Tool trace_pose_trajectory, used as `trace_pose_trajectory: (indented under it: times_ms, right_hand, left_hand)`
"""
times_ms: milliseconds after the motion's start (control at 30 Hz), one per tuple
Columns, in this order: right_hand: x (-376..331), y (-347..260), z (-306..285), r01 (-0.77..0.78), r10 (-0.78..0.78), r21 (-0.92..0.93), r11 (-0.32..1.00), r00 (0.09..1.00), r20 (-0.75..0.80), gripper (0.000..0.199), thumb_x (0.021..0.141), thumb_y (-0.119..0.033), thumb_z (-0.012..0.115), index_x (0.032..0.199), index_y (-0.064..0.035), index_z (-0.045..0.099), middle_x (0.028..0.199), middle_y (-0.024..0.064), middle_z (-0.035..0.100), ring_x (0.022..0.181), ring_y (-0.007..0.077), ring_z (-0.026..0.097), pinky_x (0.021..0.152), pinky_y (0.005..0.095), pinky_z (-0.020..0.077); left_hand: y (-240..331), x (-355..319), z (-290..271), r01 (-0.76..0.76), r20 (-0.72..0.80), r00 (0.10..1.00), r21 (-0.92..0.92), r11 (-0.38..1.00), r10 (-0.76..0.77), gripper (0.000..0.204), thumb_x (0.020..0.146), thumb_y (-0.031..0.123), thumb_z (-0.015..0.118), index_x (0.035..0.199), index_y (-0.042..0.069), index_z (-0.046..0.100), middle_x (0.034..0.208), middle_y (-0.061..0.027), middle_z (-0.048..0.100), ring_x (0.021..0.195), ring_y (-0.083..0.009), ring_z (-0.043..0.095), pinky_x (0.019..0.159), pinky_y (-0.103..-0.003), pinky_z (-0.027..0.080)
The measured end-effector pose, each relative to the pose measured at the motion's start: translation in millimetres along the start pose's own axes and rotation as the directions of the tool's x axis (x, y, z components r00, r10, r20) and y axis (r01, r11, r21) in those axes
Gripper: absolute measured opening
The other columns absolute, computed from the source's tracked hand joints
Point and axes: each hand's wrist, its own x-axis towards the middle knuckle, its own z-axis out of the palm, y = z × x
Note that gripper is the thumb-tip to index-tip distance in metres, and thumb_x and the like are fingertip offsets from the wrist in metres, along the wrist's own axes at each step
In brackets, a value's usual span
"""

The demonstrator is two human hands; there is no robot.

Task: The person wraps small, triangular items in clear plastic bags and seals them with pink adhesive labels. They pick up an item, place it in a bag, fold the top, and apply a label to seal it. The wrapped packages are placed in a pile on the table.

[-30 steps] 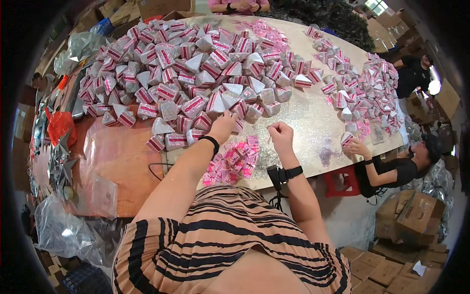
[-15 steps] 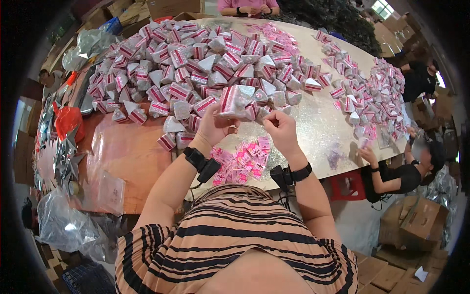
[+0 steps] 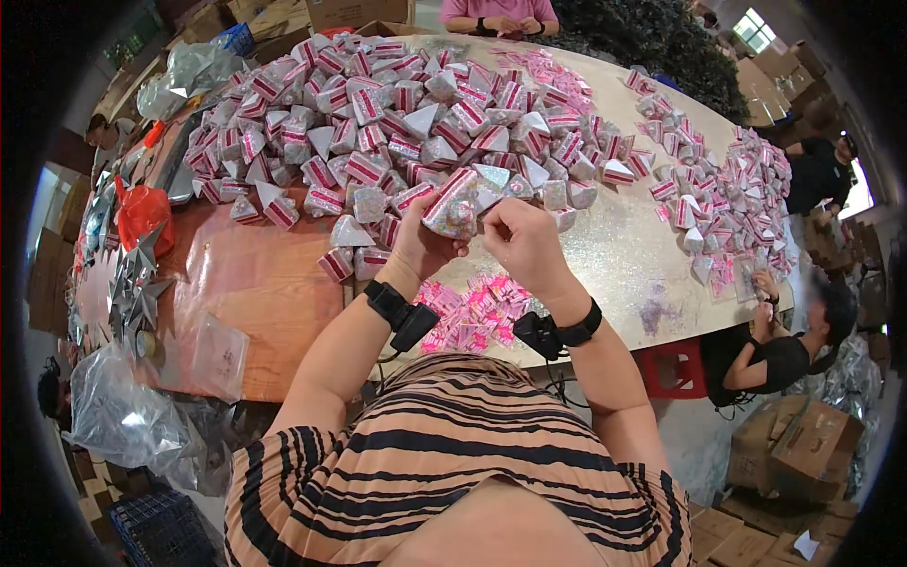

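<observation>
My left hand (image 3: 420, 248) grips a glittery cake-slice-shaped ornament (image 3: 452, 206) with a dark pink band, tilted above the table. To its right, my right hand (image 3: 525, 244) is closed, thumb and fingers pressed together close to the ornament; whatever it pinches is too small to make out. Just beyond both hands rises a big pile of similar cake-slice ornaments (image 3: 383, 137). A heap of small pink-and-white printed cards (image 3: 480, 317) lies on the table between my forearms.
A second group of ornaments (image 3: 723, 189) spreads along the right, where a co-worker (image 3: 784, 345) in black sits beside a red stool (image 3: 673, 369). Another person in pink (image 3: 501, 14) works at the far edge. Silver stars (image 3: 140, 283) and a red bag (image 3: 144, 217) lie left.
The ornament in my left hand has turned and tilted, showing its glittery side. My right hand has moved slightly left, closer to it. The co-worker's hand at right has drawn back.
</observation>
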Motion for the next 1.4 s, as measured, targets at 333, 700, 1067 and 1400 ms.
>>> trace_pose_trajectory:
  times_ms: [333,700,1067,1400]
  right_hand:
    - [-1.0,2.9,3.6,0.069,-0.069,-0.101,0.992,0.998,-0.002,0.007,0.070,0.001,0.061,0.072,-0.0009,0.054,0.066,0.0110,0.054,0.057,0.0253,0.056,0.052,0.0324,0.0431]
    - [-3.8,4.0,3.9,0.167,-0.160,-0.246,0.955,0.986,0.046,0.010,0.070,-0.001,0.061,0.072,-0.0018,0.051,0.069,0.0122,0.052,0.061,0.0317,0.054,0.054,0.0384,0.0426]
    - [-2.9,12.1,-1.9,0.198,-0.176,-0.230,0.953,0.978,0.110,0.008,0.070,-0.001,0.059,0.073,-0.0014,0.052,0.071,0.0127,0.055,0.063,0.0322,0.056,0.056,0.0382,0.0446]
    - [-2.1,16.6,-3.5,0.071,-0.064,-0.062,0.996,0.992,0.109,0.007,0.071,0.000,0.059,0.074,0.0009,0.054,0.069,0.0151,0.054,0.060,0.0313,0.055,0.054,0.0359,0.0430]
  left_hand:
    - [-1.3,-6.4,4.3,-0.045,0.025,0.999,0.112,0.993,0.043,0.042,0.087,0.045,0.044,0.111,0.013,0.058,0.091,-0.0047,0.065,0.072,-0.0195,0.061,0.054,-0.034,0.047]
    - [-2.8,-7.4,10.7,-0.053,-0.103,0.992,0.152,0.987,0.069,0.041,0.086,0.043,0.046,0.104,0.009,0.060,0.082,-0.0062,0.064,0.065,-0.0188,0.058,0.052,-0.035,0.047]
    - [1.2,-10.0,15.8,-0.036,-0.141,0.988,0.227,0.973,0.069,0.039,0.087,0.041,0.046,0.103,0.009,0.060,0.081,-0.0056,0.064,0.066,-0.0178,0.060,0.050,-0.034,0.047]
    - [0.5,-8.7,16.1,-0.058,-0.174,0.979,0.269,0.962,0.108,0.039,0.087,0.042,0.047,0.103,0.008,0.059,0.081,-0.0063,0.065,0.063,-0.0183,0.060,0.049,-0.034,0.047]
